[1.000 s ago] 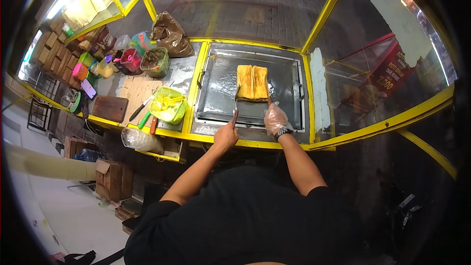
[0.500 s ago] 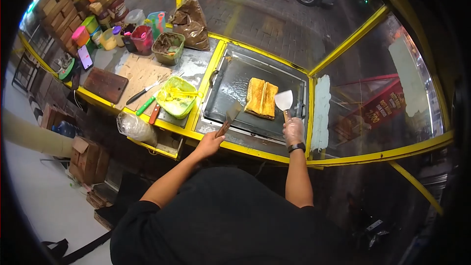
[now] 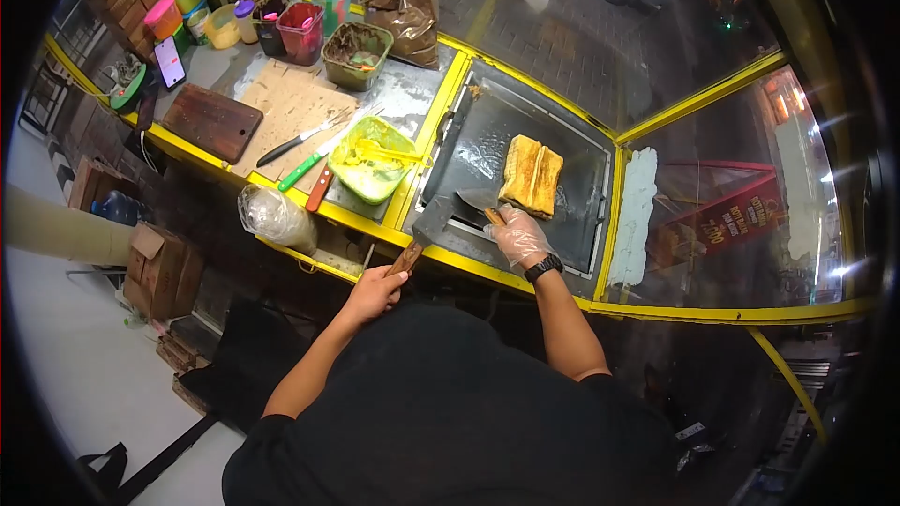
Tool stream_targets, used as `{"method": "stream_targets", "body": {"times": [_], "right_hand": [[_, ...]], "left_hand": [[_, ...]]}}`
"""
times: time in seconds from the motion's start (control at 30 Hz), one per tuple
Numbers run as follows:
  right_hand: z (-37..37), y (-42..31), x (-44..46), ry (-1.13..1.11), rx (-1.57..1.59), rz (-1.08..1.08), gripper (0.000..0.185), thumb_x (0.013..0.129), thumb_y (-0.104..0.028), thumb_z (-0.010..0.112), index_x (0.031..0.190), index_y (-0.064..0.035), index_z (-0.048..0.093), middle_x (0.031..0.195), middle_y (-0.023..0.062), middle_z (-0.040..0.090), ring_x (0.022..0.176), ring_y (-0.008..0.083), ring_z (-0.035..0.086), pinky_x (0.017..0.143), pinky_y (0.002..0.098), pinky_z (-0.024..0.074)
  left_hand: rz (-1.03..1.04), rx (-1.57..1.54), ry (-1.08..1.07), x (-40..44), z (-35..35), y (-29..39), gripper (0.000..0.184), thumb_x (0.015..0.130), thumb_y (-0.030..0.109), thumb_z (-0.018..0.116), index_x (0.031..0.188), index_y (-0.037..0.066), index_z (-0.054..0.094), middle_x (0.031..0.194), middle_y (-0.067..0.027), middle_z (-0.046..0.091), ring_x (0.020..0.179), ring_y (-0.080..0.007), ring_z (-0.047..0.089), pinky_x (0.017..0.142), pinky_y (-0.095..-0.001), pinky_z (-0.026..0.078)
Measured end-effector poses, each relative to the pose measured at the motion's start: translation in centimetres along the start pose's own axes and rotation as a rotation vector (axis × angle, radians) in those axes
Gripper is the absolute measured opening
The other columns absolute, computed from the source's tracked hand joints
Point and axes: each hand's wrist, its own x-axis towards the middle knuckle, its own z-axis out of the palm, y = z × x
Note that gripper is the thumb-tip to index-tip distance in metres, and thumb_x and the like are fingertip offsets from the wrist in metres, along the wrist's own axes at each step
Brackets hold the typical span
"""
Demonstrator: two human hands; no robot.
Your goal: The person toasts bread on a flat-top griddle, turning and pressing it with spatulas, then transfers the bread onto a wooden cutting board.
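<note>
The toasted bread lies flat on the griddle, browned face up, a seam running along its length. The fingers of the left hand are closed round the wooden handle of the first scraper, its blade near the griddle's front edge. The gloved right hand grips the second scraper, blade turned aside, beside the bread's near end; contact with the plate cannot be told. For sound handling, each blade should be kept low and flat, entered fully beneath both halves, and lifted evenly; a steep or shallow entry could tear the crust or open the seam.
</note>
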Motion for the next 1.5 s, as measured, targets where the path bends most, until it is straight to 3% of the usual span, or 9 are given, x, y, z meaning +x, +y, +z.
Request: {"method": "stream_targets", "body": {"times": [0.27, 0.63, 0.7, 0.9, 1.1, 1.27, 1.3, 1.37, 1.5], "right_hand": [[2.6, -4.2, 1.0, 0.001, -0.356, -0.022, 0.032, 0.084, -0.027, 0.055, 0.085, -0.0027, 0.075, 0.094, 0.0258, 0.069, 0.090, 0.0438, 0.067, 0.082, 0.0480, 0.0537], [-1.7, -8.6, 8.7, 0.046, -0.341, 0.088, 0.037, 0.086, -0.025, 0.050, 0.102, -0.0005, 0.073, 0.114, 0.0250, 0.065, 0.108, 0.0413, 0.064, 0.093, 0.0450, 0.0509], [-0.5, -7.9, 6.6, 0.044, -0.286, 0.160, 0.048, 0.092, -0.039, 0.052, 0.101, 0.0040, 0.070, 0.114, 0.0304, 0.062, 0.110, 0.0441, 0.061, 0.093, 0.0478, 0.0492], [0.0, -8.6, 5.7, -0.060, -0.610, -0.058, 0.032, 0.086, -0.019, 0.052, 0.101, 0.0003, 0.073, 0.112, 0.0239, 0.067, 0.107, 0.0387, 0.065, 0.093, 0.0437, 0.0526], [-1.6, -3.8, 17.9, 0.171, -0.282, 0.159, 0.035, 0.084, -0.020, 0.050, 0.103, 0.0008, 0.072, 0.117, 0.0241, 0.064, 0.113, 0.0409, 0.061, 0.095, 0.0443, 0.0501], [-2.3, -2.4, 14.6, -0.176, -0.847, -0.216, 0.036, 0.083, -0.022, 0.052, 0.102, 0.0022, 0.071, 0.117, 0.0252, 0.063, 0.111, 0.0408, 0.062, 0.095, 0.0439, 0.0499], [-1.7, -3.1, 11.1, -0.031, -0.385, 0.063, 0.038, 0.083, -0.026, 0.055, 0.104, 0.0023, 0.071, 0.117, 0.0267, 0.063, 0.111, 0.0405, 0.062, 0.095, 0.0432, 0.0496], [-1.3, -5.6, 6.2, -0.068, -0.377, 0.135, 0.051, 0.091, -0.044, 0.054, 0.104, 0.0025, 0.070, 0.116, 0.0280, 0.063, 0.110, 0.0437, 0.061, 0.094, 0.0451, 0.0493], [-1.0, -4.5, 7.9, 0.069, -0.315, 0.148, 0.047, 0.093, -0.040, 0.053, 0.104, 0.0025, 0.070, 0.113, 0.0270, 0.064, 0.110, 0.0428, 0.061, 0.094, 0.0450, 0.0492]], "left_hand": [[0.320, 0.117, 0.069, -3.4, -0.6, 2.6, 0.017, 0.098, 0.022, 0.058, 0.096, 0.005, 0.059, 0.065, 0.0056, 0.046, 0.055, -0.0028, 0.041, 0.049, -0.0216, 0.034], [0.391, -0.107, -0.078, -5.4, -0.3, 6.4, 0.018, 0.098, 0.017, 0.058, 0.104, 0.001, 0.059, 0.066, 0.0063, 0.042, 0.055, -0.0021, 0.035, 0.049, -0.0203, 0.028], [0.415, -0.144, -0.069, -6.1, -0.4, 6.9, 0.020, 0.099, 0.016, 0.057, 0.109, -0.001, 0.059, 0.066, 0.0065, 0.042, 0.054, -0.0021, 0.034, 0.048, -0.0203, 0.027], [0.459, -0.186, 0.014, -7.0, -1.0, 7.8, 0.027, 0.099, 0.014, 0.055, 0.120, -0.002, 0.057, 0.063, 0.0071, 0.041, 0.052, -0.0016, 0.033, 0.047, -0.0199, 0.025], [0.474, -0.176, -0.008, -6.7, -0.4, 7.9, 0.027, 0.099, 0.016, 0.055, 0.119, -0.002, 0.058, 0.063, 0.0070, 0.041, 0.052, -0.0015, 0.032, 0.048, -0.0198, 0.025], [0.451, -0.163, 0.021, -7.2, 0.1, 8.0, 0.027, 0.099, 0.016, 0.055, 0.119, -0.002, 0.058, 0.063, 0.0071, 0.040, 0.053, -0.0016, 0.031, 0.047, -0.0199, 0.024], [0.462, -0.174, 0.036, -7.0, 0.1, 8.0, 0.027, 0.099, 0.016, 0.055, 0.119, -0.002, 0.058, 0.063, 0.0071, 0.040, 0.052, -0.0016, 0.031, 0.047, -0.0199, 0.024], [0.474, -0.189, 0.062, -6.9, 0.0, 7.8, 0.027, 0.099, 0.016, 0.055, 0.120, -0.002, 0.058, 0.063, 0.0072, 0.040, 0.052, -0.0016, 0.031, 0.047, -0.0199, 0.024], [0.469, -0.190, 0.067, -7.0, 0.2, 7.7, 0.031, 0.099, 0.016, 0.054, 0.124, -0.003, 0.056, 0.062, 0.0071, 0.040, 0.051, -0.0019, 0.031, 0.047, -0.0200, 0.024]]}}
